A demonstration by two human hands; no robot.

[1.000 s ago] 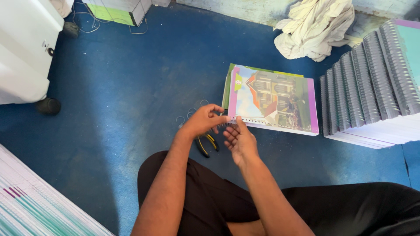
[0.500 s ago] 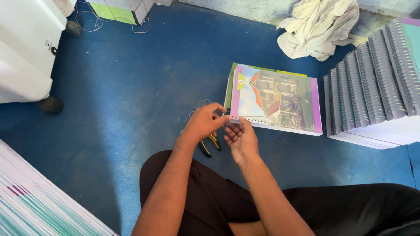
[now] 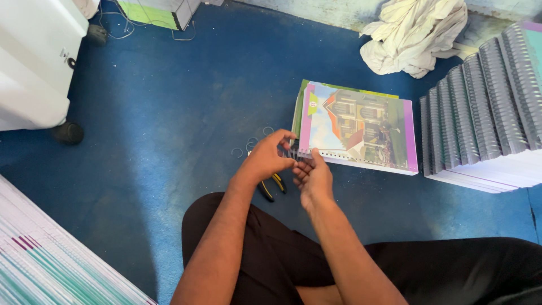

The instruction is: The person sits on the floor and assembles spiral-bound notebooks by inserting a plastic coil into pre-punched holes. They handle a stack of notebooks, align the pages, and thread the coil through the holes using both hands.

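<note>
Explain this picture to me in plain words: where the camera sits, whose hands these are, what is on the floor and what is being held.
The camera is worn on a person's head and looks down, so you see their own arms and lap. They sit on a blue floor. The left hand and right hand meet at the punched corner of a stack of picture-covered booklets, pinching a small piece of wire binding; its exact shape is too small to tell. Beneath the hands lie yellow-handled pliers, and a few loose wire rings lie nearby. To the right stands a row of spiral-bound books, behind them a crumpled cloth. A white machine stands at the left.
</note>
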